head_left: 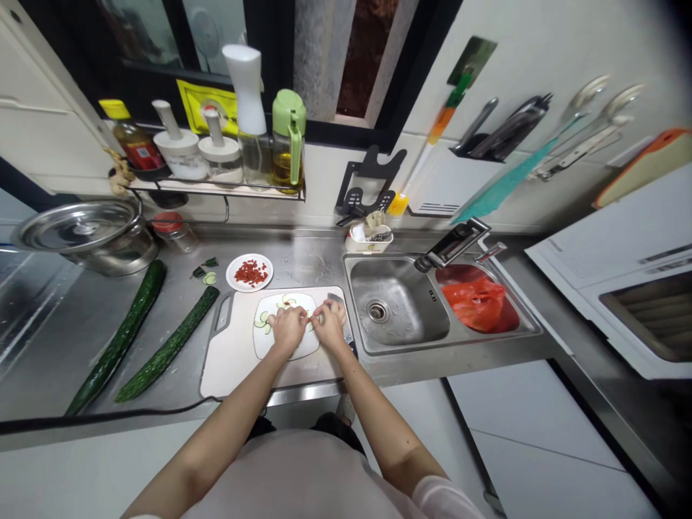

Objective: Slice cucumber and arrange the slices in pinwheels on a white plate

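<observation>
A white square plate (260,344) lies on the pale cutting board (230,364), with thin cucumber slices (262,321) set around it and small red bits near its far edge. Over the plate's middle, my left hand (289,328) has its fingers drawn together. My right hand (329,324) meets it at the plate's right side, fingertips pinched. Something tiny, green and reddish, shows between the two hands, too small to name. Partly covered by my right hand, a knife (349,333) rests along the board's right edge. Behind the board stands a small round plate (231,277) of red goji berries (251,272).
Two long cucumbers (122,335) (167,346) lie left of the board, with cut ends (208,270) behind. A lidded steel pot (102,238) stands at back left. Right of the board is a sink (400,299) with a faucet (451,245) and a red plastic bag (476,303).
</observation>
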Available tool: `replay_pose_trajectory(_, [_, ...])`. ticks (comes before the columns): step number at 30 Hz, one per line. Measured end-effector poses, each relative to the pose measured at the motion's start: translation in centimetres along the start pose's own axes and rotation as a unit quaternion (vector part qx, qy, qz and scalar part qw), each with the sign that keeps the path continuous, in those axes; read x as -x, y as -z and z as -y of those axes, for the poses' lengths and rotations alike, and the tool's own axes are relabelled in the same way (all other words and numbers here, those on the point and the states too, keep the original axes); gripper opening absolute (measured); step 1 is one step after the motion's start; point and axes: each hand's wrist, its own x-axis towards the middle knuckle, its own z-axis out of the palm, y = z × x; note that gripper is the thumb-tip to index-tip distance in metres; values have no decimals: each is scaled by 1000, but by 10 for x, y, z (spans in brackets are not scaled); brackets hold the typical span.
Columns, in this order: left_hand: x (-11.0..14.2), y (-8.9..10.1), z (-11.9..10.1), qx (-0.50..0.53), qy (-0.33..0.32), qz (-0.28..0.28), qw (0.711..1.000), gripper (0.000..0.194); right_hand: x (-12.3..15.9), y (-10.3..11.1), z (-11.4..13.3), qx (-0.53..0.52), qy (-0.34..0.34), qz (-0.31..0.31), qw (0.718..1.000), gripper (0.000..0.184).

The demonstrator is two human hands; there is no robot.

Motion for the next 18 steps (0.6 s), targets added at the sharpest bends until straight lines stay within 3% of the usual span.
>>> replay_pose_trajectory(10, [2,1,0,10,6,-2,1000,18,0,0,0,-6,1,-6,1000,6])
replay_pose_trajectory(18, [11,19,3,78,35,-38,996,22,0,15,-2,-39,1,-73,997,10])
